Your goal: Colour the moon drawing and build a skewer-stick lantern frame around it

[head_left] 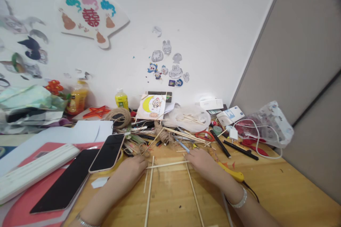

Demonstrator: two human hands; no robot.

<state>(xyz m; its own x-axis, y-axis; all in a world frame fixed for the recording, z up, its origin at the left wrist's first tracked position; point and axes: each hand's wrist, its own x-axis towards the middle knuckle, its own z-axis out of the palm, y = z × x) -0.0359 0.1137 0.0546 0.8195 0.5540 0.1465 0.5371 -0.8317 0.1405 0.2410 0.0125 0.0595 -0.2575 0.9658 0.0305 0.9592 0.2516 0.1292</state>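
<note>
A thin wooden stick (pixel 168 165) lies crosswise between my two hands, over the upper ends of two long sticks. My left hand (pixel 135 167) is closed at its left end, fingertips hidden. The left long stick (pixel 149 195) runs toward me just right of that hand, with a shorter thin stick (pixel 145 181) beside it. My right hand (pixel 200 163) is closed at the crosswise stick's other end, near the top of the right long stick (pixel 194 191). Behind my right forearm shows a yellow tool with a black cord (pixel 233 173), perhaps a glue gun.
A phone (pixel 108 153), a black tablet-like slab (pixel 65 181) and a white bar (pixel 39 172) lie left. Twine (pixel 119 117), loose sticks, pens and a moon picture panel (pixel 152 106) crowd the back. A charger with cable (pixel 233 134) and black markers (pixel 241 149) lie right.
</note>
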